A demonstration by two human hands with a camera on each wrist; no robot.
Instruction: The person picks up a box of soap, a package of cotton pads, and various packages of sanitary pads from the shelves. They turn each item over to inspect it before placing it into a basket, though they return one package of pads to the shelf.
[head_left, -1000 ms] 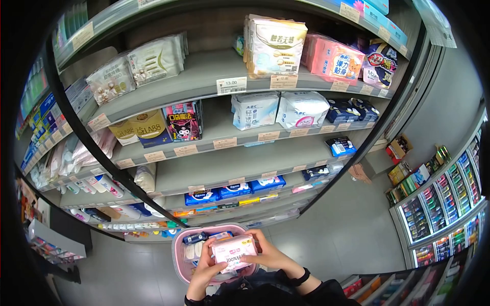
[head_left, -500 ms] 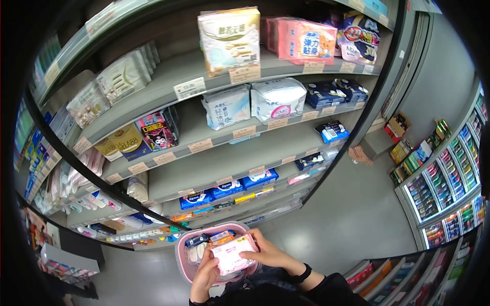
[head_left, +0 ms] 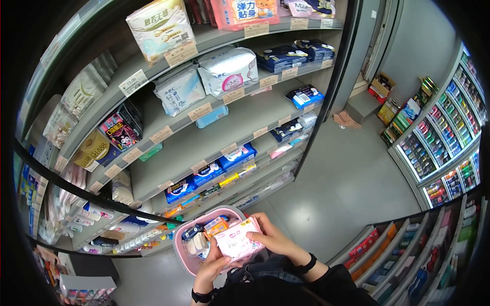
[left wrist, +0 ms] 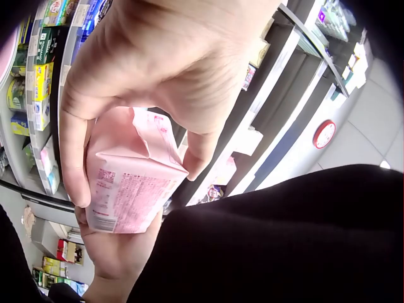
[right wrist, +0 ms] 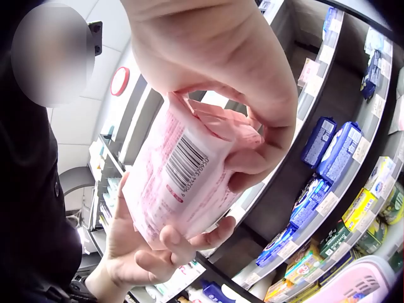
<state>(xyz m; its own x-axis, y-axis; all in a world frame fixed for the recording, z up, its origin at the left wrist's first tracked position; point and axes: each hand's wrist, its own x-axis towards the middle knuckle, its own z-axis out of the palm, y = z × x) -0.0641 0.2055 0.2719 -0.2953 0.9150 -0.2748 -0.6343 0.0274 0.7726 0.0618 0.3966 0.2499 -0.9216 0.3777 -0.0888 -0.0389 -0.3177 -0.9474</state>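
Both hands hold a pink soft pack [head_left: 239, 240] in front of the body, over the near side of a pink basket [head_left: 179, 250]. My left hand [head_left: 209, 266] grips its left end, thumb on the near edge. At the other end my right hand [head_left: 276, 238] has its thumb across the printed face. In the left wrist view the pack [left wrist: 134, 196] shows small pink print on its side. A barcode [right wrist: 186, 164] faces the right wrist camera, with the left hand's fingers curled beneath. An orange pack [head_left: 216, 226] and several other packs lie in the basket.
Shelves of packaged pads stand ahead, with white packs [head_left: 228, 71], blue packs [head_left: 239, 154] and price tags [head_left: 234, 96] along the edges. A lit display rack [head_left: 444, 127] is at the far right. More shelves [head_left: 408, 255] stand close on the right. Grey floor [head_left: 337, 178] lies between.
The head view has turned right, so the shelves slide left and tilt. Both hands still hold the pink pack, which has tilted and shifted slightly right and up in view.
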